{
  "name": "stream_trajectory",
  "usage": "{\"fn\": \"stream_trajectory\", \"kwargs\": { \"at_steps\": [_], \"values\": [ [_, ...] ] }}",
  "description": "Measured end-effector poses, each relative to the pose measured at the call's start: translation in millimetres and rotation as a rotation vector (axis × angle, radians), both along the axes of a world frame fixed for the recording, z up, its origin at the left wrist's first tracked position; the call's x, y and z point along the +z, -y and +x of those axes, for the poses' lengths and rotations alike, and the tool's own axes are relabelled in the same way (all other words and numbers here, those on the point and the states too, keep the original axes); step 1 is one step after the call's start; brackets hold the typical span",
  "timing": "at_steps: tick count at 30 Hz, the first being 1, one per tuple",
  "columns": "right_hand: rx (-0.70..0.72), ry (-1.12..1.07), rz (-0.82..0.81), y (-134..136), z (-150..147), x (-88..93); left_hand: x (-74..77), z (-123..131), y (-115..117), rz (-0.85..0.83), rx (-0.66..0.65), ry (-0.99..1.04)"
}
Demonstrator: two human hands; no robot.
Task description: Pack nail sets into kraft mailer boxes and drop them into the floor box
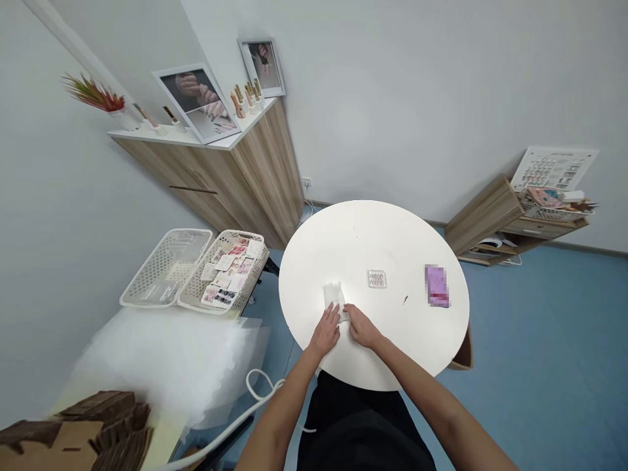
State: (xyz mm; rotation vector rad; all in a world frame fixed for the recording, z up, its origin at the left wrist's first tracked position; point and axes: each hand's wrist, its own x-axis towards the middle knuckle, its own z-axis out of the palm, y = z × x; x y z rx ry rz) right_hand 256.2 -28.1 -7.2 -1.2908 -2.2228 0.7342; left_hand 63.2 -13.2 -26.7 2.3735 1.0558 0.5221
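Note:
A small white packet, perhaps a folded sheet or pouch, [333,293] lies on the round white table [373,226], left of its middle. My left hand [326,332] rests on the packet's lower part with its fingers stretched out. At the packet's lower right edge is my right hand [362,326], its fingers bent together at the edge; the fingertips are too small to make out fully. Right of the packet, a clear case with small pink pieces [377,279] sits on the table, touched by neither hand.
A blurred purple item [437,286] lies at the table's right. Two white baskets [223,271] [169,268], one with cards, stand at the left above a stack of translucent sheets [167,360]. Brown cardboard [83,432] and a white hose [230,428] are at the lower left.

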Motion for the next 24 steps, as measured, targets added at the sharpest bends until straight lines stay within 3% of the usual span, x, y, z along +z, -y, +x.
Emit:
{"fn": "stream_trajectory", "kwargs": {
  "at_steps": [5, 12, 17, 24],
  "values": [
    [0.044, 0.129, -0.047, -36.4, -15.6, 8.7, -6.4, 0.5, -4.0, 0.006, 0.022, -0.065],
    [0.137, 0.164, -0.145, -48.4, -12.5, -14.5, -11.2, -9.0, -15.8, -0.043, 0.075, -0.003],
    [0.105, 0.150, -0.132, -58.6, -13.0, -16.5, -0.8, -18.2, -35.7, -0.111, 0.098, 0.067],
    [-0.067, 0.260, -0.214, -102.5, -16.3, -5.4, 17.8, -24.8, -87.6, -0.255, 0.177, 0.136]
  ]
}}
